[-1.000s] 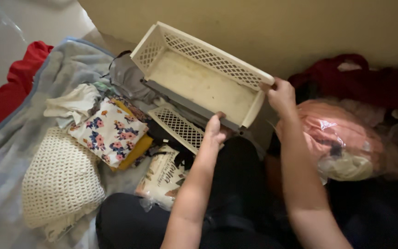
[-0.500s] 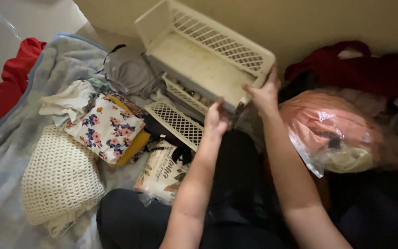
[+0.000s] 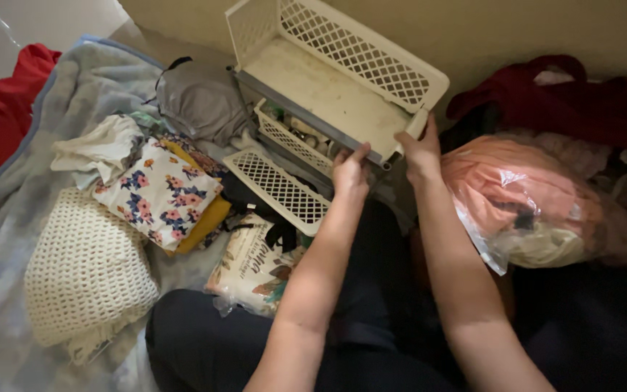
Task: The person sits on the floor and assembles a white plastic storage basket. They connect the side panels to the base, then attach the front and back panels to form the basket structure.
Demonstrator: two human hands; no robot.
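Up against the beige wall (image 3: pixel 546 29) sits a white lattice basket (image 3: pixel 328 80), tipped a bit so its open top faces the camera, and both hands are on its near edge. The left hand (image 3: pixel 350 168) grips the front rim with fingers curled over it, thumb side up. The right hand (image 3: pixel 421 149) is clamped on the basket's near right corner, fingers wrapped around the rim. So both hands are closed on the basket, not spread.

Right under the basket there's a second white lattice drawer (image 3: pixel 292 138) poking out with some small stuff in it, too dim to tell what. In front of that, a flat lattice panel (image 3: pixel 277 190) lies at an angle, just left of the left forearm.

Left of the basket is a crumpled grey garment (image 3: pixel 201 101). Below that, further left of the basket, a folded floral cloth (image 3: pixel 160 194) lies on top of something mustard yellow (image 3: pixel 205 225). A white rag (image 3: pixel 99 149) lies beside the floral one, and a cream crocheted piece (image 3: pixel 85 272) is down from there, all lying on a pale blue blanket (image 3: pixel 52 101). A red cloth (image 3: pixel 9 109) is at the far left edge.

Below the lattice panel lies a printed plastic packet (image 3: pixel 252 265). Right of the basket, a clear plastic bag of pink fabric (image 3: pixel 524 199) lies next to the right forearm, with a dark red garment (image 3: pixel 567 101) behind it against the wall.
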